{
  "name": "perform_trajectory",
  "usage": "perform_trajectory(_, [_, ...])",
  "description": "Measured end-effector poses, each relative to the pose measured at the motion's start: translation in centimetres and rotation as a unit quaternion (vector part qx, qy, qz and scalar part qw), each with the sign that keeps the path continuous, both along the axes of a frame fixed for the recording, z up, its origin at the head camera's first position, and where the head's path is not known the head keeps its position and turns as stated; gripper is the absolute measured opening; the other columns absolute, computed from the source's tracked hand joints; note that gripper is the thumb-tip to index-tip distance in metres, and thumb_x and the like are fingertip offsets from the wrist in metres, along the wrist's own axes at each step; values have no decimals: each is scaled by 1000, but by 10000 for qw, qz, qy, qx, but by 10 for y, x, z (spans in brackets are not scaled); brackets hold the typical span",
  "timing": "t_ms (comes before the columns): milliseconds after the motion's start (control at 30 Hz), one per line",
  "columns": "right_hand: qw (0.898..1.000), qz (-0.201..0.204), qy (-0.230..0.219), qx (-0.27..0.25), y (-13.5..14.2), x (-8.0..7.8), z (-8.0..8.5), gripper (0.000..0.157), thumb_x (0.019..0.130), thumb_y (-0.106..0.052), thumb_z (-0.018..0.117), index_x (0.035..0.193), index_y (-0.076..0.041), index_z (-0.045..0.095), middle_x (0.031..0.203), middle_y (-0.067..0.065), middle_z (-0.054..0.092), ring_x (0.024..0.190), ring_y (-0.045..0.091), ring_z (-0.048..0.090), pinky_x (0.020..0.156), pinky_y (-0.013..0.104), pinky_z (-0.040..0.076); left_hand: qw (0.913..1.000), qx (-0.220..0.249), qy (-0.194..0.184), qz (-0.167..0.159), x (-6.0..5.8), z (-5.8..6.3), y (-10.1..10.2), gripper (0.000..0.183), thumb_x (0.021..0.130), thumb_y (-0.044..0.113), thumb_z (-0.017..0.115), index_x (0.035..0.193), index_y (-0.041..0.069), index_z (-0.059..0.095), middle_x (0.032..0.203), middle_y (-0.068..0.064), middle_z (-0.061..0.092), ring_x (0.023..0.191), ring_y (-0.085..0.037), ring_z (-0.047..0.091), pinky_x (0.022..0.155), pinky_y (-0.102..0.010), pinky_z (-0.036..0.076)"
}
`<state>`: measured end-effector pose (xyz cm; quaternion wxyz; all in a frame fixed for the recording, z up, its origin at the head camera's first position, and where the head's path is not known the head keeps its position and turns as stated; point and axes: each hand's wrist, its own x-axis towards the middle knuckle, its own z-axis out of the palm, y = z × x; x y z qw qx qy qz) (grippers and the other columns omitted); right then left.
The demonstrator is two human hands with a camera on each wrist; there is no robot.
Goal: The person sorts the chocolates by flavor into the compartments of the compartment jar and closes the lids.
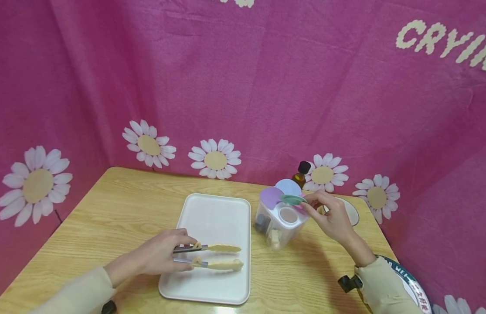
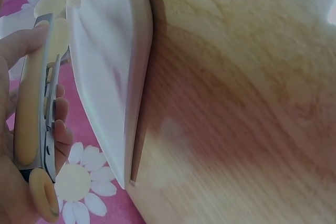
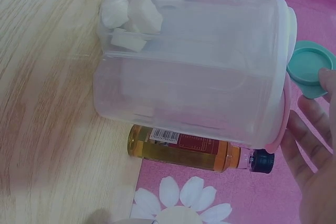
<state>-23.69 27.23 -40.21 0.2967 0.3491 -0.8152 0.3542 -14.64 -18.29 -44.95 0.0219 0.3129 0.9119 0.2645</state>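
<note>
My left hand [image 1: 160, 253] grips a pair of tongs [image 1: 223, 247] low over the white tray [image 1: 215, 218]. The two yellowish tong ends stand apart with nothing between them. In the left wrist view, the tongs' tan handle [image 2: 30, 103] lies between thumb and fingers. Right of the tray stands a clear lidded container [image 3: 194, 72]. My right hand [image 1: 333, 218] pinches its green lid [image 3: 310, 64], which is raised from a round opening [image 1: 288, 214]. White chunks [image 3: 144, 14] lie at the bottom of that compartment, and dark pieces [image 1: 261, 221] show in another.
Behind the container stands a bottle of amber liquid [image 3: 205, 153] with a black cap. A white plate [image 1: 350, 212] lies near the table's right edge. Pink cloth with daisies [image 1: 215, 160] hangs around the wooden table [image 1: 129, 209]. A round printed object [image 1: 413, 283] sits at the lower right.
</note>
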Motion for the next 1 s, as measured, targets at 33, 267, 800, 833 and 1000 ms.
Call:
perform_trajectory(33, [10000,3,6,-5,0,0,0,35,73,17,83,97,-8,78,82,4,72,70,3,63,65,15,53,10000,7,-7,0,1,0,0,41,82,38,89,117,20,78,92,11,63,78,-3,51,69,-20,41])
perform_trajectory(267, [10000,25,2,-34,0,0,0,34,73,17,83,97,-8,78,82,5,73,70,2,63,66,13,51,9999,-81,-127,-5,4,-4,1,45,82,41,88,120,19,77,93,11,63,79,-2,51,70,-20,42])
perform_trajectory(800, [10000,63,56,50,0,-1,0,35,73,16,83,97,-8,78,83,4,73,71,5,62,66,13,51,9998,77,-165,19,4,-6,1,39,85,37,87,118,18,77,93,8,64,78,-3,53,68,-19,42])
perform_trajectory(833, [10000,65,59,45,0,-1,0,34,73,16,83,97,-8,78,83,4,73,71,5,62,66,13,51,9998,86,-163,34,4,-5,1,39,85,37,87,118,19,77,93,8,64,79,-3,53,68,-19,43])
perform_trajectory(1000, [9999,88,84,27,0,-1,0,34,73,17,83,96,-8,78,83,4,73,71,5,62,66,13,52,9998,122,-34,119,-1,6,3,38,86,37,86,119,19,77,95,8,64,80,-3,53,69,-19,43])
